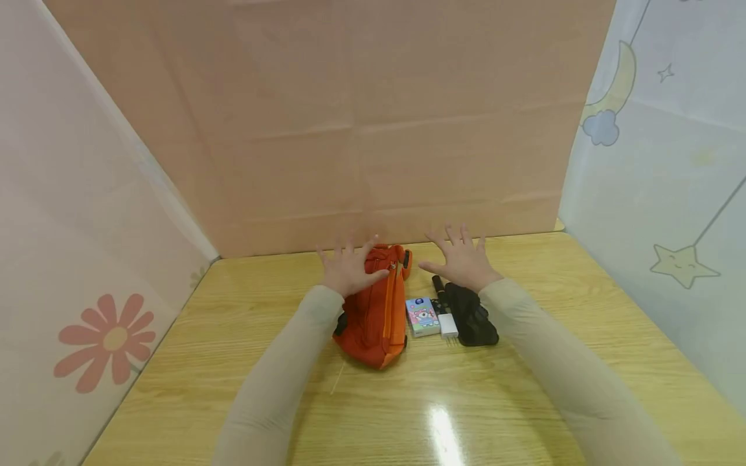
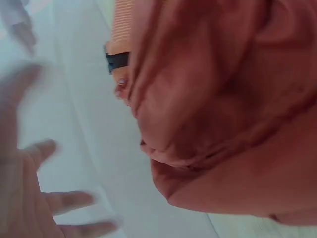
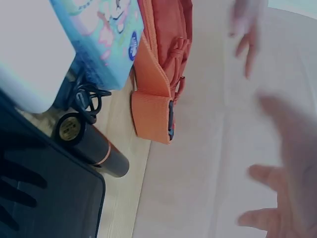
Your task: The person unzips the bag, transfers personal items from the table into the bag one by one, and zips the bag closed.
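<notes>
My left hand [image 1: 348, 268] is spread over the upper left part of an orange-red zippered bag [image 1: 375, 323] and holds nothing. In the left wrist view the bag's cloth [image 2: 223, 124] fills the right side, with the fingers [image 2: 69, 201] apart from it. My right hand [image 1: 464, 262], fingers splayed, hovers above the far end of a black pouch-like item [image 1: 474, 320]. Between bag and black item lie a colourful cartoon-printed pack [image 1: 422, 317], a white block [image 1: 447, 325] and a black tube with a thin orange ring [image 3: 94, 146].
The things sit on a wood-grain table [image 1: 233, 362]. A peach-coloured sheet [image 1: 350, 129] rises along its back edge, and printed cloths [image 1: 658, 194] flank both sides. A thin black cable [image 3: 89, 99] lies coiled beside the tube.
</notes>
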`<state>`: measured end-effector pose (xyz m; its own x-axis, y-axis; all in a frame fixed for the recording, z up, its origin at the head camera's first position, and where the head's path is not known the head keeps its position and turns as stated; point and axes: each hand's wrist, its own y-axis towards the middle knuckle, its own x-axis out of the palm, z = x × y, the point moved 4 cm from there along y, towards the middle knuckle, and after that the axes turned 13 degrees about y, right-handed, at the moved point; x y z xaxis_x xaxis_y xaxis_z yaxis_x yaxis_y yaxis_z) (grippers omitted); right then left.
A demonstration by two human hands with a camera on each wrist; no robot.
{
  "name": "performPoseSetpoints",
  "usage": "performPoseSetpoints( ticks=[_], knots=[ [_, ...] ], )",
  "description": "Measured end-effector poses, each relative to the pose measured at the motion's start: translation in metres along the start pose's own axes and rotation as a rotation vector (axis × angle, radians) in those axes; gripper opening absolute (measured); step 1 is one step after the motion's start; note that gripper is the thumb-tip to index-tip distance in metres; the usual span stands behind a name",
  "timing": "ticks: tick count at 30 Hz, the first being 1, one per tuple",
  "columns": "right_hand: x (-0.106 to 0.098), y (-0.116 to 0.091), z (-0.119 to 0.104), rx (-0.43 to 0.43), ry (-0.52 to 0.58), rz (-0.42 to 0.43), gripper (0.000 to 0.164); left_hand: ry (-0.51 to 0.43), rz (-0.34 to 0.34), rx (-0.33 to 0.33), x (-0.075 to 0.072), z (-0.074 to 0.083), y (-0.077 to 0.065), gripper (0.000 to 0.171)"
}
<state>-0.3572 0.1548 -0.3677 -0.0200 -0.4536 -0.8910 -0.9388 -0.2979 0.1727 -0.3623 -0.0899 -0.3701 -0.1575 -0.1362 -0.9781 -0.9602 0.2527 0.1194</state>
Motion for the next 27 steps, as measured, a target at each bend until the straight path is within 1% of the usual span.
performPoseSetpoints(
  ticks=[2,4,5,6,8,12,15,17,21,23,25,26,27],
  knots=[
    [-0.001,0.001,0.001,-0.017,0.036,0.002,0.065,-0.047,0.005,0.016,-0.002,-0.001,0.001,0.057],
    [-0.001,0.002,0.003,-0.024,0.099,-0.002,0.046,-0.086,-0.001,0.036,-0.004,-0.002,0.002,0.029],
    [-0.002,0.002,0.004,-0.023,0.134,-0.008,0.036,-0.111,-0.011,0.046,-0.004,-0.003,0.002,0.018],
    [-0.002,0.002,0.005,-0.014,0.172,-0.017,0.028,-0.134,-0.024,0.054,-0.004,-0.003,0.003,0.017],
    [-0.002,0.002,0.007,0.014,0.23,-0.036,0.018,-0.16,-0.06,0.068,-0.003,-0.004,0.003,0.029],
    [-0.001,0.0,0.011,0.04,0.274,-0.081,0.012,-0.168,-0.142,0.103,-0.001,-0.002,0.004,0.033],
    [0.0,-0.002,0.012,0.043,0.291,-0.116,0.013,-0.194,-0.194,0.119,0.0,0.002,0.005,0.026],
    [0.001,-0.003,0.013,0.052,0.296,-0.137,0.013,-0.218,-0.214,0.134,-0.001,0.006,0.005,0.024],
    [0.003,-0.006,0.016,0.073,0.301,-0.158,0.014,-0.282,-0.238,0.167,-0.001,0.019,0.005,0.012],
    [0.004,-0.007,0.016,0.078,0.3,-0.159,0.015,-0.304,-0.249,0.164,0.002,0.026,0.005,0.007],
    [0.004,-0.008,0.016,0.08,0.298,-0.156,0.015,-0.297,-0.256,0.146,0.006,0.033,0.006,0.005],
    [0.004,-0.008,0.015,0.079,0.297,-0.153,0.015,-0.276,-0.256,0.128,0.01,0.035,0.007,0.007],
    [0.004,-0.008,0.015,0.078,0.296,-0.152,0.015,-0.258,-0.259,0.106,0.013,0.037,0.008,0.012]
  ],
)
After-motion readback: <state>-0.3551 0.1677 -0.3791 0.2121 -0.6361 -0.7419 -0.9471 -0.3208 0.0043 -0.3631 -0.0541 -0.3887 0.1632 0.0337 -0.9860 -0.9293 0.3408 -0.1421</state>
